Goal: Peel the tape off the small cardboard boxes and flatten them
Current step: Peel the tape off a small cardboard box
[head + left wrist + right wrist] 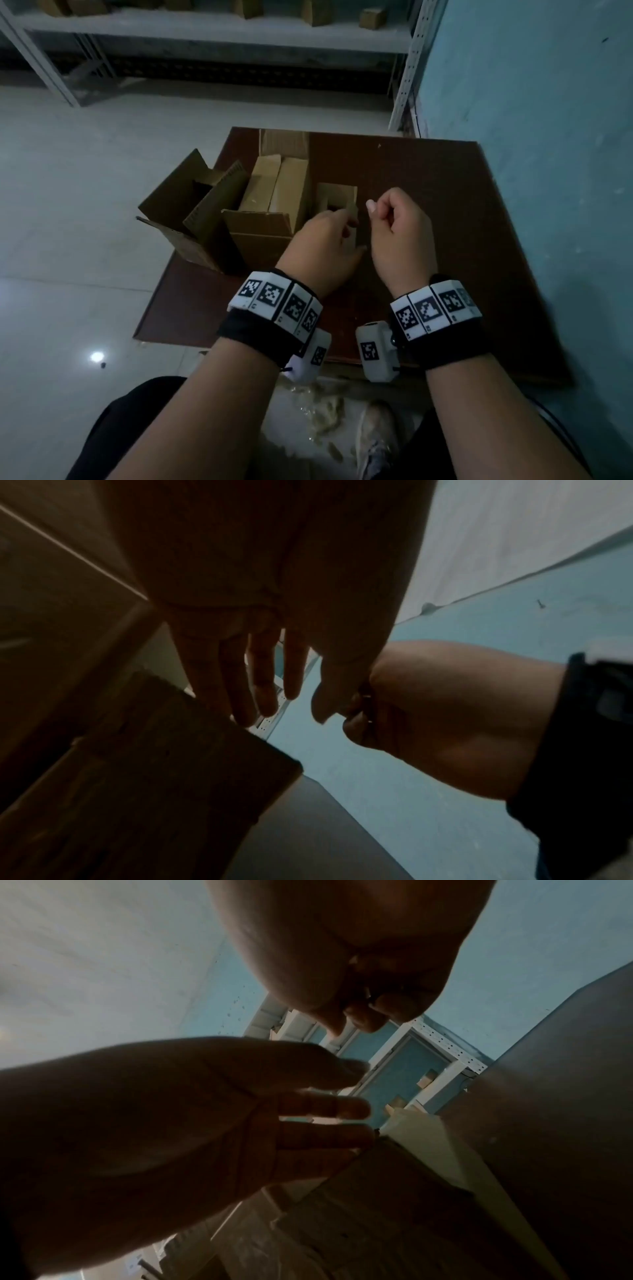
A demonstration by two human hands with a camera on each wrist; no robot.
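We see the left hand [322, 246], fingers straight, half hiding a small box [337, 198] mid-tabletop [428, 212]. The right hand [400, 233] pinches shut; whether on tape, we cannot tell.

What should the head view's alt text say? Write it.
Two hands work at a small cardboard box on a dark table: left hand on the box, right hand curled beside it. A larger open carton stands left.

Small brown cardboard box [337, 202], upright, top open, on table
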